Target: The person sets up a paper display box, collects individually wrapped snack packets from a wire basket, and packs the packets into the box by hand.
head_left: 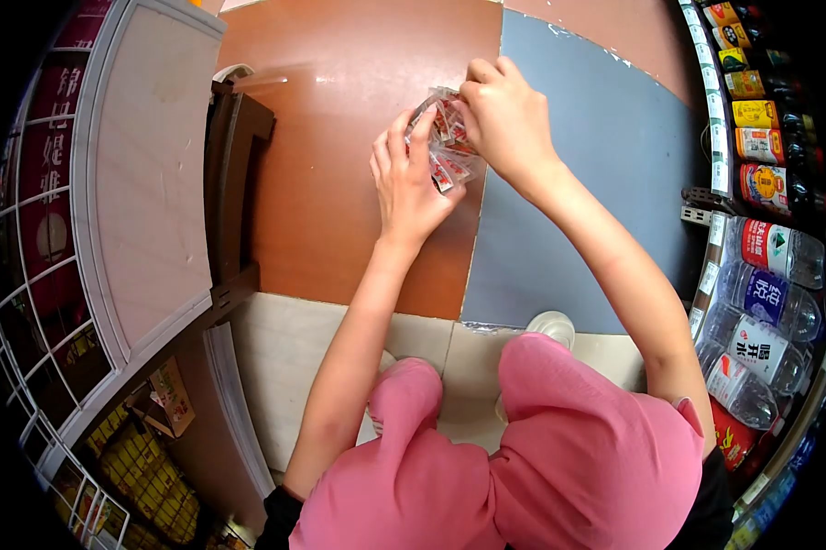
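A clear plastic bag of small red-and-white packets is held between my two hands, above the orange-brown floor panel. My left hand supports it from the left and below, its fingers curved round the side. My right hand is closed at the upper right, with bent fingers gripping the bag's edge. Part of the bag lies hidden behind my fingers. The print on the packets is too small to read.
A shelf on the right carries sauce bottles and water bottles. At left stand a white wire rack and a pale panel. A grey-blue floor panel adjoins the orange-brown one. My pink-clad knees are below.
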Available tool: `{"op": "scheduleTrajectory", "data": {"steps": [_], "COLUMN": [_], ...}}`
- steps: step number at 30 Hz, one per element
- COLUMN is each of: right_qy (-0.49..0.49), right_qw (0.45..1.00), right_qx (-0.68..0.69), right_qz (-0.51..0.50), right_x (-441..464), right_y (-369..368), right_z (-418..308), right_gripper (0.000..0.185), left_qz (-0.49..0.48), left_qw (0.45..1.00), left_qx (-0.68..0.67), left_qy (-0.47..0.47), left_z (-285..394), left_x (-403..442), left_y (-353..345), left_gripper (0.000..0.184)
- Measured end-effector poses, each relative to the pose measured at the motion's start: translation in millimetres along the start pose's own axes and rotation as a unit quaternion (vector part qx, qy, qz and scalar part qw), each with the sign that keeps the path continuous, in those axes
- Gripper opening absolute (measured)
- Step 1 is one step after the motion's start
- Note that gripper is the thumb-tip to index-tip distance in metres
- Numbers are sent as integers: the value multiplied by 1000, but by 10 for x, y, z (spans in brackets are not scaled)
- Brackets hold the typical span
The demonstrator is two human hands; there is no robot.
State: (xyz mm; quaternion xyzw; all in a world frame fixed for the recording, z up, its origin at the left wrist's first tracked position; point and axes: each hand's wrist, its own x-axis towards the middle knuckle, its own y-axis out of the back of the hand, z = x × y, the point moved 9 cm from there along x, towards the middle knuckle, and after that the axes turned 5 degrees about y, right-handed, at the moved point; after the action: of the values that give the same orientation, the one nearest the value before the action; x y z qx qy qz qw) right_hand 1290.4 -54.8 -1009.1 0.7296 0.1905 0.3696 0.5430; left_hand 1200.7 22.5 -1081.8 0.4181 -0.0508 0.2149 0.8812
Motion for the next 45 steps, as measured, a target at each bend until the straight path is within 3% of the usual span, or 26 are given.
{"op": "scheduleTrajectory", "data": {"steps": [4,12,17,22,27,29,33,34,37,38,41,45], "right_qy": [-99,-97,-93,-133,13,30,19,15,11,1,-14,39], "right_qw": [990,992,970,926,958,962,980,980,987,985,988,994], "right_qx": [86,78,220,334,282,272,189,168,157,162,152,104], "right_qz": [-46,-2,36,119,53,15,57,107,41,62,-13,-18], "right_x": [-91,-111,-249,-620,-755,-797,-857,-804,-759,-724,-619,-567], "right_y": [-40,-127,130,137,57,-27,93,195,-22,3,-117,-199], "right_z": [211,254,174,217,-247,-410,-508,-554,-546,-516,-491,-649], "right_gripper": [11,14,19,44,59,63,37,18,14,11,10,11], "left_qz": [0,20,14,49,22,29,20,19,37,13,-33,-97], "left_qw": [1000,1000,998,990,985,986,991,991,984,985,977,969], "left_qx": [-2,12,-60,-119,-163,-158,-131,-128,-166,-162,-211,-221], "left_qy": [10,8,-13,-64,-43,-40,-32,-41,-58,-52,-2,46], "left_z": [-9,33,22,-127,-284,-310,-263,-255,-289,-326,-437,-495], "left_x": [11,-10,-25,-110,-202,-195,-209,-209,-186,-215,-236,-230], "left_y": [3,-12,77,263,125,79,126,132,152,156,202,184], "left_gripper": [95,96,117,139,137,136,133,135,141,146,143,134]}}
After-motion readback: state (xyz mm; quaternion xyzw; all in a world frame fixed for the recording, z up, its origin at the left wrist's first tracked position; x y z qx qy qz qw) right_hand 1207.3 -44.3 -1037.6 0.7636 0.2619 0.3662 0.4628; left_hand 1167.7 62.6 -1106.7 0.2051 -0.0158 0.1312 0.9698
